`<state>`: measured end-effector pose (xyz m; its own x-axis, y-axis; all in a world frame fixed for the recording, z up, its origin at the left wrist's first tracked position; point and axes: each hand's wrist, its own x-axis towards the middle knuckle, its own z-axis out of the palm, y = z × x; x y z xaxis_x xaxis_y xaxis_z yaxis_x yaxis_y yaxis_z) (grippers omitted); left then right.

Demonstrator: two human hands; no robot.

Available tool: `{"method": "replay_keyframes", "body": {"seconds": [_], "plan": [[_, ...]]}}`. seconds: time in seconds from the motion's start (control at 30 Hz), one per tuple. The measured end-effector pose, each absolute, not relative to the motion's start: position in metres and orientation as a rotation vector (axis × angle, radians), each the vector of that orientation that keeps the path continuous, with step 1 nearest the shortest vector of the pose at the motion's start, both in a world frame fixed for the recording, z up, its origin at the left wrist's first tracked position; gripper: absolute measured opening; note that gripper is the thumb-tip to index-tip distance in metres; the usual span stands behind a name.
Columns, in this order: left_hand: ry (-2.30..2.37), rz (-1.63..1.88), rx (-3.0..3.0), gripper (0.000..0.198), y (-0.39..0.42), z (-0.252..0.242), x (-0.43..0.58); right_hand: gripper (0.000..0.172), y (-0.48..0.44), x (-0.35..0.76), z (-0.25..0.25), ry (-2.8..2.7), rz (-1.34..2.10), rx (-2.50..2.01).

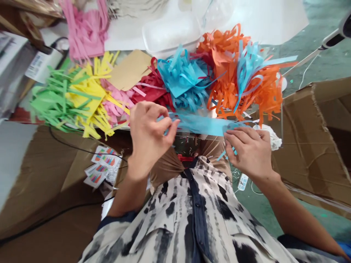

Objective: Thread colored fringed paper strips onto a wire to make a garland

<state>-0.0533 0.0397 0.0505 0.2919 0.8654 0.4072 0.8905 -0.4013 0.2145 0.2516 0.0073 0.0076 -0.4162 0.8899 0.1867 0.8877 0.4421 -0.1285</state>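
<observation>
The blue strip (215, 128), pinched near its ends by left hand (153, 133) and right hand (248, 149), looks unfinished. Beyond it lie bundles (185, 76) already fringed.

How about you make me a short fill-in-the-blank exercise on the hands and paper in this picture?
1. Between the left hand and the right hand stretches paper coloured ____.
2. Left of the yellow bundle lies the ____ one.
3. The blue tuft at the right lies on paper strips coloured ____.
4. The brown box on the right is made of ____.

Missing words: blue; green; orange; cardboard.
</observation>
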Motion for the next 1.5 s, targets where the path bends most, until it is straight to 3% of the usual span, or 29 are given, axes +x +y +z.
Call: {"method": "replay_keyframes", "body": {"seconds": [0.07, 0.2, 0.4, 0.5, 0.7, 0.87, 1.5], "plan": [[-1.523, -0.788, -2.639, 0.019, 0.039, 0.045, -0.028, 0.029, 0.008, 0.251, 0.009, -2.488, 0.018, -1.567], [-1.253, -0.672, -3.035, 0.034, 0.043, 0.017, 0.014, 0.028, 0.011, 0.251, 0.012, -2.496, -0.024, -1.573], [-1.182, -0.822, -2.986, 0.029, 0.036, -0.023, 0.011, 0.035, 0.01, 0.246, 0.003, -2.536, -0.215, -1.464], [-1.175, -0.959, -2.859, 0.025, 0.031, -0.032, 0.006, 0.025, 0.01, 0.247, -0.004, -2.48, -0.328, -1.352], [-1.311, -1.016, -2.873, 0.015, 0.036, -0.022, -0.001, 0.012, 0.021, 0.256, -0.002, -2.396, -0.09, -1.296], [-1.624, -0.847, -2.802, 0.021, 0.042, -0.005, -0.009, 0.023, 0.026, 0.255, 0.002, -2.261, 0.097, -1.521], [-1.748, -0.496, -2.641, 0.017, 0.057, 0.002, -0.003, 0.026, 0.038, 0.234, 0.001, -2.294, -0.059, -1.861]]}}
